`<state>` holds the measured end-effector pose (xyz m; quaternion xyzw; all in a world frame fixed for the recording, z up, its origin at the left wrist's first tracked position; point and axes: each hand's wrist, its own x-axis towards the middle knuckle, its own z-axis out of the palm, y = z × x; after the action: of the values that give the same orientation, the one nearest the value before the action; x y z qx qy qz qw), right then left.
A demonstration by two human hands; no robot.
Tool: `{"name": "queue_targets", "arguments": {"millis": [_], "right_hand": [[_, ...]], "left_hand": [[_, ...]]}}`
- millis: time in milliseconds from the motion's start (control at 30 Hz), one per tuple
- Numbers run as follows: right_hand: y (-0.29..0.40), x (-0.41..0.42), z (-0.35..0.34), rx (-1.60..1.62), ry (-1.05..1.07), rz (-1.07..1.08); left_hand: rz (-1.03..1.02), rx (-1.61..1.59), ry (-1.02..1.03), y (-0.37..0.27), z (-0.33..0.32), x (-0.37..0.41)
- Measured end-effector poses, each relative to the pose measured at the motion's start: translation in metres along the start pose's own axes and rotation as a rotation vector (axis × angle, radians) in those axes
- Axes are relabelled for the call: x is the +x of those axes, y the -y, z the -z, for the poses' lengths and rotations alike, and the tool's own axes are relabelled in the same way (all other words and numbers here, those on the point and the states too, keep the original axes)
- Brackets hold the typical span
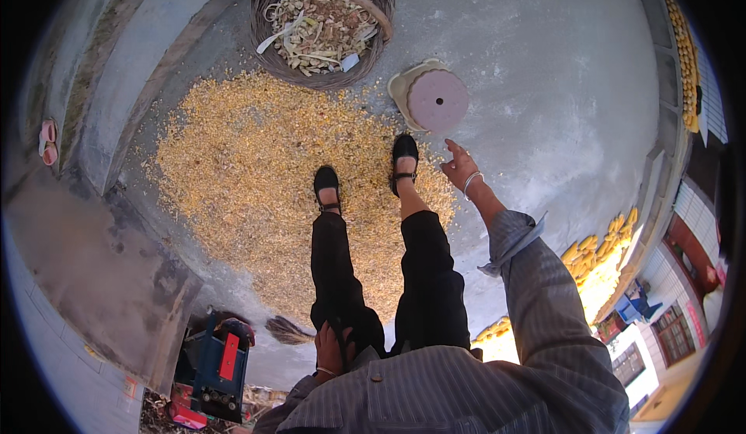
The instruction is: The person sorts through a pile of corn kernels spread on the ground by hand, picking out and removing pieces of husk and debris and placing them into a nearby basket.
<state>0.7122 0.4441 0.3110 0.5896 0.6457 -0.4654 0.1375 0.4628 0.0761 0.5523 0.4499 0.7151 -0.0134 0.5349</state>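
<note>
My right hand [459, 163] reaches forward above the concrete floor with its fingers apart and nothing in them. A silver-coloured bangle circles that wrist. Just beyond the fingertips stands a small plastic stool [438, 100] with a pinkish scalloped round seat, a hole in its middle and a beige part beneath. My left hand [329, 349] rests on my left thigh, holding nothing. Both feet, in black strapped shoes, stand among a wide spread of yellow maize kernels [262, 166] mixed with pale chaff.
A wicker basket [256, 29] of husk scraps stands at the far side. Concrete steps [128, 67] hold pink slippers [49, 142] at left. A blue machine with a red panel [228, 355] and a broom head [288, 330] lie behind left. Maize cobs [597, 247] lie at right.
</note>
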Motion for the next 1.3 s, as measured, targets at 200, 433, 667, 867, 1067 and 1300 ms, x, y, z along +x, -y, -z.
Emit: {"name": "queue_targets", "arguments": {"millis": [200, 433, 667, 867, 1067, 1300], "right_hand": [[-0.033, 0.122, -0.016, -0.423, 0.084, 0.068], [-0.029, 0.163, -0.051, -0.491, -0.044, 0.102], [-0.031, 0.163, -0.041, -0.309, -0.016, 0.102], [-0.046, 0.075, 0.000, -0.233, -0.048, 0.144], [-0.067, -0.067, 0.055, -0.188, 0.004, 0.008], [-0.078, -0.181, 0.100, -0.359, 0.117, -0.152]], "left_hand": [[0.147, -0.077, 0.032, 0.004, -0.037, -0.002], [0.202, -0.139, -0.094, -0.010, -0.057, -0.001], [0.162, -0.139, -0.101, -0.013, -0.058, -0.001], [0.156, -0.084, -0.118, -0.021, -0.052, 0.007], [0.157, -0.097, -0.164, -0.046, -0.020, 0.016], [0.191, -0.114, -0.318, -0.079, 0.021, 0.011]]}}
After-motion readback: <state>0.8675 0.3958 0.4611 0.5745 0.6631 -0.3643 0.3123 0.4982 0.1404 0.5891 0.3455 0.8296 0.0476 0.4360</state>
